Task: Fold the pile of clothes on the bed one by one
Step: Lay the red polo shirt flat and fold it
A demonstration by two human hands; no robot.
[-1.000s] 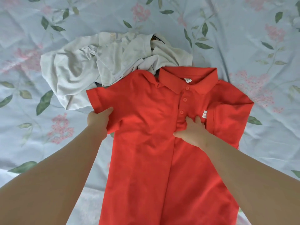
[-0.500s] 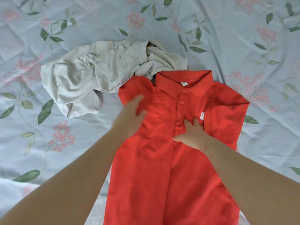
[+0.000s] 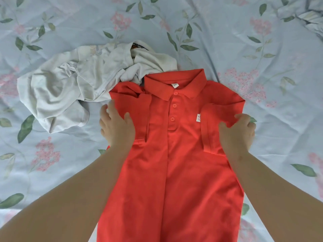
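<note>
A red polo shirt (image 3: 174,172) lies face up on the bed, collar away from me, with both sleeves folded inward over its front. My left hand (image 3: 116,126) lies flat with straight fingers on the folded left side. At the shirt's right edge, my right hand (image 3: 237,133) has its thumb on top of the cloth and its fingers curled round the folded edge. A crumpled heap of white clothes (image 3: 73,88) sits at the upper left, touching the red shirt's left shoulder.
The bed is covered by a pale blue sheet (image 3: 279,84) printed with pink flowers and green leaves. A bunched piece of bedding (image 3: 307,16) shows at the top right corner.
The left sleeve has been folded inward over the shirt front, and my left hand now lies flat on that fold. My right hand moved from the chest to the right edge.
</note>
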